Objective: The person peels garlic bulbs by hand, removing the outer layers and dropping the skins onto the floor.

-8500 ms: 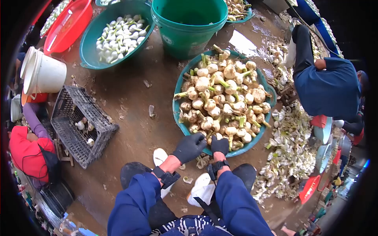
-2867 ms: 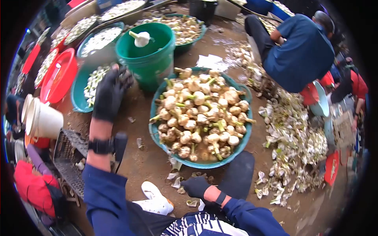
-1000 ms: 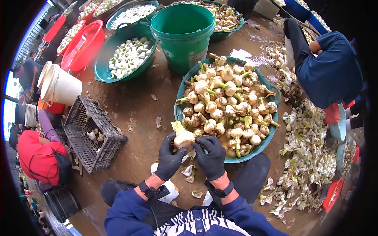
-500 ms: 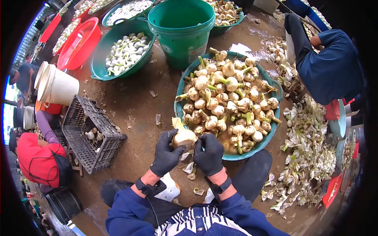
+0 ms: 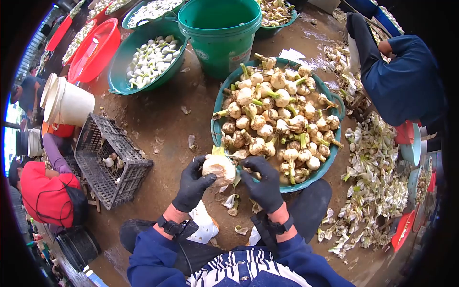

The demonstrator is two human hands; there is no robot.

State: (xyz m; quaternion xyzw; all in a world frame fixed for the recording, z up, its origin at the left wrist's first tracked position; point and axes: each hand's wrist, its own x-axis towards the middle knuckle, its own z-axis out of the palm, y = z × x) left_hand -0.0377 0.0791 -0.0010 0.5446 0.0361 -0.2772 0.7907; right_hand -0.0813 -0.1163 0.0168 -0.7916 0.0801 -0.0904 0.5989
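Note:
My left hand, in a black glove, is closed round a garlic bulb with a short yellowish stem. Its pale underside faces me, and loose skin hangs at its right side. Just right of the bulb, my right hand, also gloved, has its thumb and index finger apart and touches no bulb that I can make out. Beyond both hands stands a teal tub heaped with unpeeled garlic bulbs, their stems cut short. Several pieces of garlic skin lie below my hands.
A green bucket and a green basin of cleaner bulbs stand beyond. At left are a black crate, a white bucket and a person in red. A person in dark blue sits at right by piled garlic skins.
My right hand has moved right, away from the bulb, and its fingers have spread. The bulb has tilted in my left hand, so its underside shows more.

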